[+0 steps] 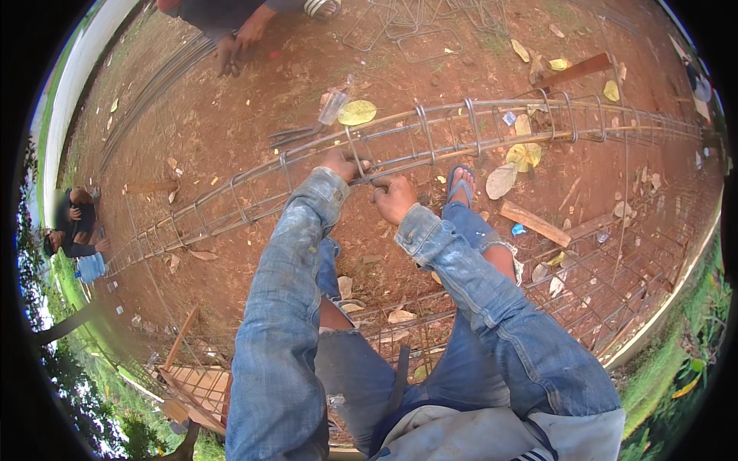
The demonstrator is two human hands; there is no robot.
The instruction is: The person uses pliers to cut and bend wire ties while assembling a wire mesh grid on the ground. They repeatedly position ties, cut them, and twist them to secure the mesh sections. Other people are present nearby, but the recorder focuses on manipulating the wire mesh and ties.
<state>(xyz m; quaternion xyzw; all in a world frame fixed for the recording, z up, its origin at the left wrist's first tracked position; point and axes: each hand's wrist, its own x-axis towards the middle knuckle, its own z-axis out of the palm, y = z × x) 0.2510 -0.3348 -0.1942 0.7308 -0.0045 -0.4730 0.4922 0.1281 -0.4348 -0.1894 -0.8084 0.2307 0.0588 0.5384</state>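
Note:
A long rebar cage [450, 150] of thin steel bars and square stirrups stretches across the ground in front of me. My left hand [344, 163] is closed around a stirrup [350, 143] at the cage's middle, where it meets the lengthwise bars. Just to the right, my right hand [395, 200] is closed against the near bar. Its fingertips are pressed together, and whatever they pinch is too small to make out. Beyond the left hand lie a clear plastic cup [332, 109] and dark metal prongs [296, 136].
Another person's hands [238, 46] hang at the far left; other people [74, 223] sit by the cage's left end. Loose stirrups [423, 31] lie at the back. Steel mesh [600, 300] spreads beside and behind my legs. Wood pieces [536, 223] and dry leaves litter the soil.

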